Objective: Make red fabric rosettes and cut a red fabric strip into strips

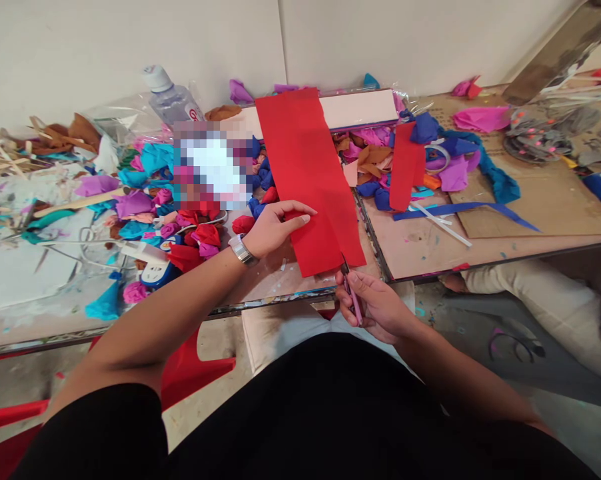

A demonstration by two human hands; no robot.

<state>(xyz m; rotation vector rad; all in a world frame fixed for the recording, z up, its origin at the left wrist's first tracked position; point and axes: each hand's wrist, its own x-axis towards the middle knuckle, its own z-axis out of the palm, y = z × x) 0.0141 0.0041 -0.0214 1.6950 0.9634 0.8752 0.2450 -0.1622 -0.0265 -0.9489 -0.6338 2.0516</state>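
Observation:
A long red sheet [310, 167], paper or cloth, lies across the work surface, its near end close to the table's front edge. On its left side rests my left hand [276, 228], thumb and forefinger stretched out over the red; the other fingers are partly hidden. My right hand [368, 300] is closed round a pair of scissors [353, 300] with pink handles. Their dark blades meet the near edge of the sheet, where a short slit shows. A smaller red piece [405, 167] lies further right.
Crumpled coloured pieces [145, 157] heap up on the left, near a clear bottle [173, 100] and a power strip [158, 272] with a white cable. A white strip [363, 110] lies behind the sheet. Cardboard [530, 200] covers the right side. Another person's leg [530, 287] shows below it.

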